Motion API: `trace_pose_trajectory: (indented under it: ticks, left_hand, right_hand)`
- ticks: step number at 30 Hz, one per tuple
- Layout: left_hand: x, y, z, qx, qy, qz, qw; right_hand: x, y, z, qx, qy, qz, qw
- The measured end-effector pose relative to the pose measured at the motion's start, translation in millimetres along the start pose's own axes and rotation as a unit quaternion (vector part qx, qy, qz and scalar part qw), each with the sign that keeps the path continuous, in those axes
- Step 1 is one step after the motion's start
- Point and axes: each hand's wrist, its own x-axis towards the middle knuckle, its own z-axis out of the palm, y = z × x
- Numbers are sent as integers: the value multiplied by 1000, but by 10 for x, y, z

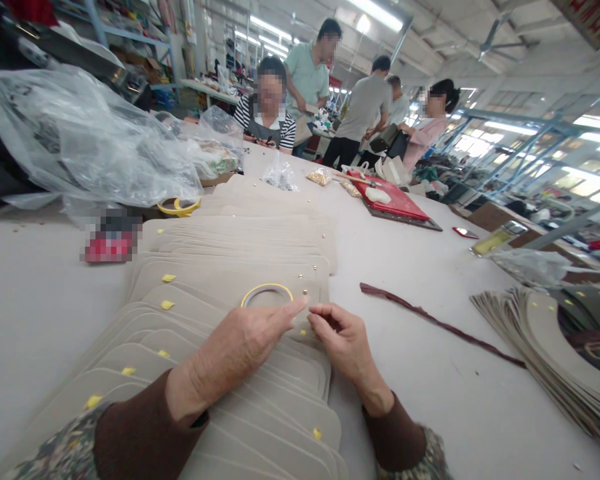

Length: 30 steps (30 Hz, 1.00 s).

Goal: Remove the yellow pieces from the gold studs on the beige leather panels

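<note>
Overlapping beige panels (260, 263) with rounded corners spread in rows across the table under my hands. Small yellow tape pieces (168, 305) stick to several of them, and little metal studs (305, 291) show near some right-hand edges. My left hand (253, 337) is closed around a thin roll of yellow tape (267, 288), whose upper arc rises behind the fingers. Close to its fingertips, my right hand (344, 337) pinches with thumb and forefinger; whatever is between them is too small to make out. A yellow tape piece (303, 332) lies just beside the right fingertips.
Plastic bags (100, 140) and another yellow tape roll (180, 207) lie at the left. A dark strip (430, 317) crosses the table on the right, near stacked curved panels (535, 347). Farther back are a red board (390, 193), a bottle (497, 239) and several people.
</note>
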Motion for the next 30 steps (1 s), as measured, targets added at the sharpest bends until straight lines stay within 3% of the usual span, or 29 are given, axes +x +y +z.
trace_pose_trajectory:
  ticks: [3, 7, 15, 17, 20, 23, 25, 27, 30]
  left_hand:
    - [3, 37, -9, 1, -13, -13, 1000]
    - [8, 74, -10, -17, -32, -22, 999]
    - [22, 68, -5, -31, -55, -63, 996]
    - [34, 66, -7, -43, -43, -75, 995]
    - [54, 82, -13, -42, -7, -65, 997]
    - [70, 108, -21, -50, 29, -44, 997]
    - [84, 108, -32, -37, 33, -41, 998]
    - [109, 88, -53, 23, 2, -61, 998]
    - [159, 55, -98, 130, -92, -97, 983]
  right_hand:
    - [-19, -97, 27, -4, -10, -105, 994]
    - [-35, -143, 100, -52, -16, -187, 981]
    - [5, -125, 143, -139, 43, -231, 962]
    - [15, -181, 160, -113, 45, -187, 975]
    - [38, -249, 201, 2, 28, -29, 999]
    - [103, -220, 195, 131, 15, 127, 983]
    - [165, -140, 141, 169, 29, 185, 968]
    - [221, -39, 63, 179, 45, 212, 960]
    - [257, 78, -22, 186, 38, 220, 957]
